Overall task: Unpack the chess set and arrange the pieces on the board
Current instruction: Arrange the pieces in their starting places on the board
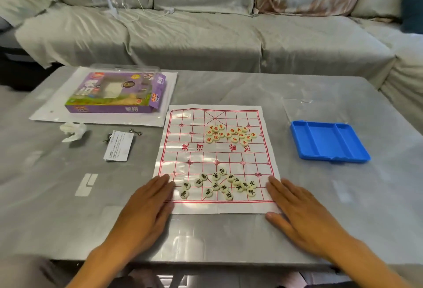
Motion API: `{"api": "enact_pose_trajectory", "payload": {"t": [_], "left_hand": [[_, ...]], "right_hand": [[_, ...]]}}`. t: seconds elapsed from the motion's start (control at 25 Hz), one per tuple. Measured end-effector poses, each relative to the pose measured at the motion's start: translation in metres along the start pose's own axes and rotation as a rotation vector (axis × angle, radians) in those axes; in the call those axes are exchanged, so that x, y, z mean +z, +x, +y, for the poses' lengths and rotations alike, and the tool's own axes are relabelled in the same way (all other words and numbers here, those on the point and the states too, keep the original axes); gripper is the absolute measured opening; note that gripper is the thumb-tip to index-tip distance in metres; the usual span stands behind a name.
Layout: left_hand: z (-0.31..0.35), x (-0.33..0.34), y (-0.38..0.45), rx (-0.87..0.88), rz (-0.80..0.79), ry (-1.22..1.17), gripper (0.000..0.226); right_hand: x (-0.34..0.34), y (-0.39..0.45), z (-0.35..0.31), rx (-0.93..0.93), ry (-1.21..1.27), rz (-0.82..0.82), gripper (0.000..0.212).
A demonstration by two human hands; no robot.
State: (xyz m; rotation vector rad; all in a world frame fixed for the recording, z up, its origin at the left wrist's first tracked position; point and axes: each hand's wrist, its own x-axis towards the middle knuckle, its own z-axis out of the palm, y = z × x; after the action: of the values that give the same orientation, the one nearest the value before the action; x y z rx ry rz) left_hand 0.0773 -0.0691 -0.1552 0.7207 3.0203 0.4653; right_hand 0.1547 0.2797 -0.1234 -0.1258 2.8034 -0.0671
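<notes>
Thin white paper chess board with red grid lines point(216, 159), spread flat on the grey glossy table point(229, 237), near its front edge. On the far half, a loose cluster of round cream pieces with red characters point(230, 133); on the near half, a scattered group of round cream pieces with black characters point(219, 184). None set on the line crossings; characters too small to read surely. Left hand point(146, 207) lying flat at the board's near left corner, fingers straight, tips touching the paper edge, holding nothing. Right hand point(297, 212) flat at the near right corner, fingers straight too, covering that corner. Both forearms cut off by the lower frame. Right of the board, well apart, a blue plastic tray with long compartments point(329, 142). To the left, a small printed leaflet point(119, 145), partly hiding small metal hooks point(135, 131), and a crumpled white wrapper point(72, 131). Further back, a purple cardboard box point(116, 93) on a white sheet, under clear plastic hard to make out. Behind, a grey covered sofa point(206, 35), blurred at the left.
</notes>
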Motion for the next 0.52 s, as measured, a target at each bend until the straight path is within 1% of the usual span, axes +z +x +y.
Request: {"api": "enact_pose_trajectory", "payload": {"t": [0.08,0.16,0.32,0.48,0.52], "left_hand": [[0.001,0.009,-0.005,0.022,-0.053,0.052,0.057],[0.005,0.013,-0.005,0.005,-0.079,0.056,0.063],[0.014,0.012,-0.016,0.043,-0.083,0.068,0.062],[0.017,0.015,-0.025,0.038,-0.050,-0.010,0.065],[0.017,0.013,-0.024,0.028,-0.046,-0.026,0.064]], "right_hand": [[0.005,-0.006,-0.005,0.014,-0.031,0.040,0.074],[0.008,-0.010,-0.006,0.053,-0.026,0.060,0.074],[0.011,-0.023,-0.002,0.085,-0.023,0.047,0.075],[0.016,-0.031,0.004,0.128,-0.024,0.031,0.079],[0.018,-0.032,0.004,0.143,-0.022,0.058,0.080]]}}
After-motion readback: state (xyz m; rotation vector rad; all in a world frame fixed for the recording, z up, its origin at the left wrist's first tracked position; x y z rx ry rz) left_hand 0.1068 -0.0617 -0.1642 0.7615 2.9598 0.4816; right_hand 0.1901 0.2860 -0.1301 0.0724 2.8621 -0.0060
